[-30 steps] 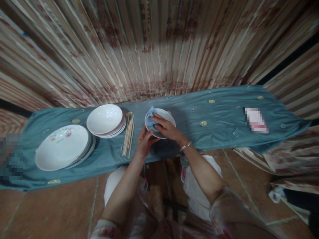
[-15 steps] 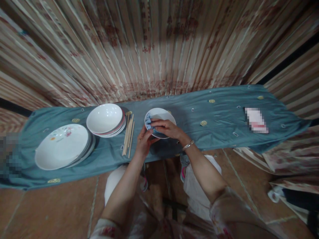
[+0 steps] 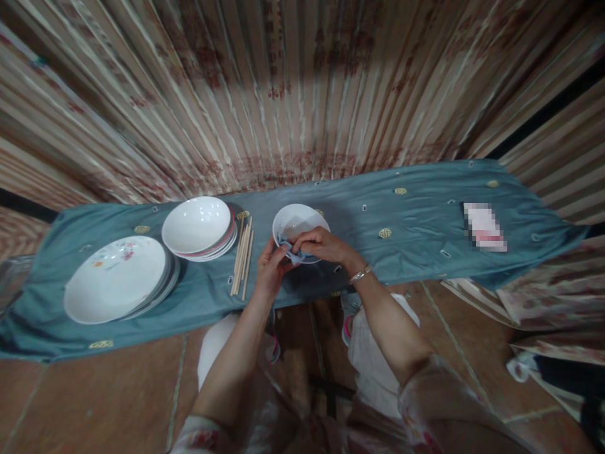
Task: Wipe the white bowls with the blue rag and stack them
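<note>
Here, beside chopsticks [image 3: 242, 257] and stacked dishes [image 3: 196, 226], the left hand [image 3: 271, 267] grips a white bowl [image 3: 299, 215]; the right hand's [image 3: 326, 245] fingers clutch blue cloth [image 3: 296, 256].

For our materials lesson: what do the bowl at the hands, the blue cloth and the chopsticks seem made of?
Bowl: probably glazed ceramic, possibly plastic; its white wall looks smooth and rigid.
Blue cloth: soft, matte fabric, judging by its crumpled folds; the fibre is unclear.
Chopsticks: likely unpainted wood or bamboo, pale tan and dull.
</note>
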Available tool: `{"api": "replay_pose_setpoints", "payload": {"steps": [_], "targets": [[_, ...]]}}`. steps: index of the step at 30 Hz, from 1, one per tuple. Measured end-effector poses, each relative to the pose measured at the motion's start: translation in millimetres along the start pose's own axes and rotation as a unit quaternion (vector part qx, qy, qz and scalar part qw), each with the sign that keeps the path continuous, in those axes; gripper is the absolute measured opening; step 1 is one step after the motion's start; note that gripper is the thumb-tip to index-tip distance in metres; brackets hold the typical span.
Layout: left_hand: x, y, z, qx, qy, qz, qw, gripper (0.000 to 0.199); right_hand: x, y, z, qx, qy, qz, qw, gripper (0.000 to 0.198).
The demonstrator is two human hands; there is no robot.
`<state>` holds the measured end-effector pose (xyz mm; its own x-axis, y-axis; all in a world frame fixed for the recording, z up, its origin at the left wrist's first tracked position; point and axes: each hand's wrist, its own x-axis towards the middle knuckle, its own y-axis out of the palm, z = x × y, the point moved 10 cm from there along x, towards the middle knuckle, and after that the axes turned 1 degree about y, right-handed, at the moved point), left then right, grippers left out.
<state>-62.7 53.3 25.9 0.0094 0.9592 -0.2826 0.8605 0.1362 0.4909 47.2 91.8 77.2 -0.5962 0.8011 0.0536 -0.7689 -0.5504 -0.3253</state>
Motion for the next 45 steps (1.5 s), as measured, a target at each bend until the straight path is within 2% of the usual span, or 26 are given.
{"api": "replay_pose_setpoints", "payload": {"steps": [6, 15, 30, 36, 45], "targets": [[-0.1, -0.7, -0.9, 0.006, 0.011, -0.006, 1.000, 0.069, -2.8, -2.5, -8.3, -0.069, 0.043, -0.007, 0.997, 0.023], [1.5, -2.2, -3.3, 0.001, 0.024, -0.011, 1.000, 0.078, -5.7, -5.7, -7.3, -0.170, 0.043, -0.017, 0.984, 0.025], [4.8, -2.7, -3.0, 0.015, 0.040, -0.009, 0.999, 0.085, -8.7, -11.4, 1.6, -0.407, 0.083, -0.027, 0.909, 0.030], [5.3, -2.7, -1.7, 0.010, 0.032, -0.018, 0.999, 0.082, -8.7, -17.4, -2.7, -0.457, 0.105, -0.078, 0.880, 0.030], [2.7, 1.1, -4.3, 0.011, 0.036, -0.008, 0.999, 0.078, -9.8, -28.3, 0.8, -0.440, 0.034, -0.190, 0.877, 0.028]]}}
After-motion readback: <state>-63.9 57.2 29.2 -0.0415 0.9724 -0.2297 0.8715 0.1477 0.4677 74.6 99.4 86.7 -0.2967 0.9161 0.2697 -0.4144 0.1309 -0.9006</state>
